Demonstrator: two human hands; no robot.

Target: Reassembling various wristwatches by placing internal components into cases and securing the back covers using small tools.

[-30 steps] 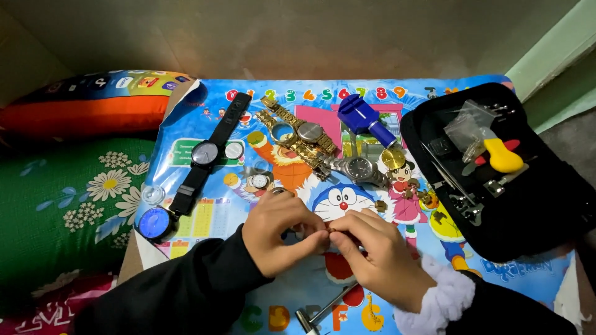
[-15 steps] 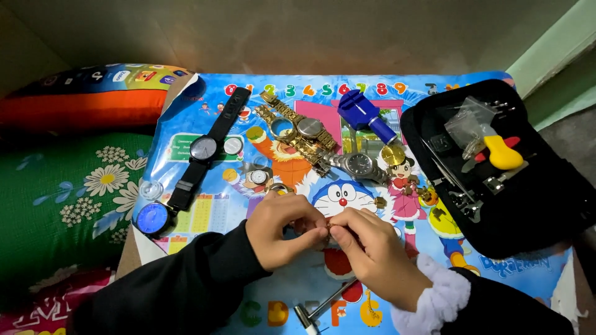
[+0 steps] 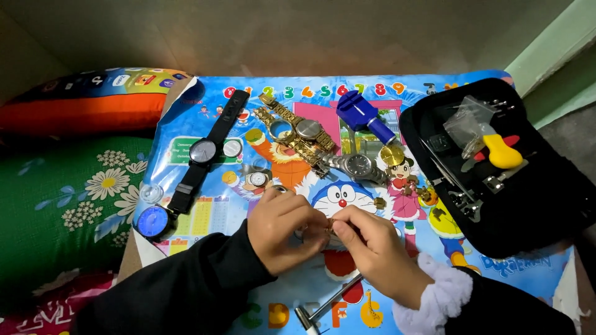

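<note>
Watch parts, small and gold-coloured [image 3: 331, 222], sit pinched between the fingertips of both hands over the middle of a cartoon-printed play mat [image 3: 205, 105]; what exactly the piece is cannot be told, as the fingers cover most of it. The left hand [image 3: 287, 228] curls in from the near-left, its fingers closed around the piece, while the right hand [image 3: 372, 248] meets it from the near-right, thumb and forefinger drawn together on the same spot. The step in hand looks like fine fitting or separating of a bracelet link, and the next move appears to call for a steady two-handed grip and a close look rather than force.

On the far side of the mat from the hands lie a black-strapped watch [image 3: 205, 149], a gold bracelet watch [image 3: 298, 130], a silver-coloured watch [image 3: 357, 165] and a blue tool block [image 3: 360, 115]. At the mat's left edge sits a blue-faced watch [image 3: 152, 221]; at its near edge, just beside the right wrist, lies a small metal hammer [image 3: 326, 304]. An open black tool case [image 3: 534, 205] with a yellow-handled tool [image 3: 501, 153] overlaps the mat's right end. Loose gold bits [image 3: 380, 203] scattered near the hands on the mat could easily be knocked or lost.
</note>
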